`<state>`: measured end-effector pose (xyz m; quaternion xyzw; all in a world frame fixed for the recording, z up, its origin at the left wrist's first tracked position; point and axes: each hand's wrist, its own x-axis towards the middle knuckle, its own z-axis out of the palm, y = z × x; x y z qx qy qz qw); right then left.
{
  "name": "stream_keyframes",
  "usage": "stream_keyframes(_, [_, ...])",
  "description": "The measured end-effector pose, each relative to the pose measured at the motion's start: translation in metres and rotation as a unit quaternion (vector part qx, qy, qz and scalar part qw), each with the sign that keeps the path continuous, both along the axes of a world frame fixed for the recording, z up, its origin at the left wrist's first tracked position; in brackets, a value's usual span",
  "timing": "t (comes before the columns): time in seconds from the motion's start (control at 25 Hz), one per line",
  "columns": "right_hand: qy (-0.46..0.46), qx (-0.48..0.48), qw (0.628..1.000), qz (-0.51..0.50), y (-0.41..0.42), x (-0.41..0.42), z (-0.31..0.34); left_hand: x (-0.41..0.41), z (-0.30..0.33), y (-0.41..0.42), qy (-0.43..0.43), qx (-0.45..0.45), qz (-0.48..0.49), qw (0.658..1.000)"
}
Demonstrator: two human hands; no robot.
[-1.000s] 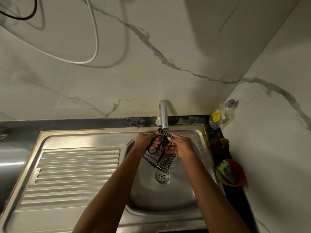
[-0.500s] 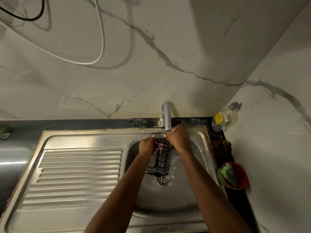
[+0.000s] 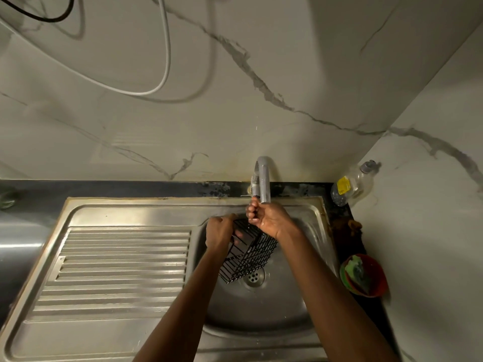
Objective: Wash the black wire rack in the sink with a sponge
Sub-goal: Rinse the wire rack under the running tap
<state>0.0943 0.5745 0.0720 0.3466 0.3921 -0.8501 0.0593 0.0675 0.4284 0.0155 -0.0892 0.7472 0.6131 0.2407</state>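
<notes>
**Over the sink bowl: wire rack held under the tap**

Over the sink (image 3: 300,212), left of the drain (image 3: 253,276): one black wire rack (image 3: 248,253), tilted, its lower corner down near the drain, its upper edge just below the tap (image 3: 263,178).

Left hand (image 3: 220,233): holds the rack by its upper left side, fingers curled round the wires.

Right hand (image 3: 269,218): raised at the tap's spout, above the rack's upper right corner; fingers (image 3: 252,210) curled together. Whether they hold anything cannot be told. No sponge is plainly seen in either hand.

Beside the sink, on the dark surface (image 3: 347,212) at right: one red bowl (image 3: 366,276) with something green in it, possibly the sponge; one clear bottle (image 3: 351,185) with a yellow label, in the corner.

At left: ribbed draining board (image 3: 117,265).

Step in hand, as judged: wetting or rinsing the rack at the tap. To do it well, keep the left hand's grip firm on the frame, since wet wire will likely slip. Turn the rack so that each face passes under the spout. Hold it low in the bowl to keep splashes off the wall. Rub along the wires and into the crossings, where dirt tends to lodge.
</notes>
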Motion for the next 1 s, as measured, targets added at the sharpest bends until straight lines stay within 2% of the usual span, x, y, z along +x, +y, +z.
stream_keyframes(0.16, [0.017, -0.031, 0.999, -0.038, -0.011, 0.002, -0.001, -0.009, 0.005, 0.004, 0.030, -0.020, 0.026, 0.999])
stream_keyframes(0.4, [0.066, -0.082, 0.984, -0.142, 0.000, 0.012, -0.003, -0.012, 0.005, 0.022, 0.030, 0.000, 0.050, 0.998])
stream_keyframes(0.64, [0.092, -0.102, 0.971, -0.196, -0.007, 0.015, 0.001, -0.021, 0.008, 0.042, 0.066, 0.019, 0.039, 0.997])
stream_keyframes(0.8, [0.095, -0.080, 0.974, -0.190, -0.007, 0.026, 0.004, -0.027, 0.008, 0.035, 0.087, 0.029, 0.031, 0.995])
stream_keyframes(1.0, [0.050, -0.038, 0.964, -0.259, 0.027, 0.029, -0.004, -0.027, 0.011, 0.016, 0.079, 0.060, 0.024, 0.995])
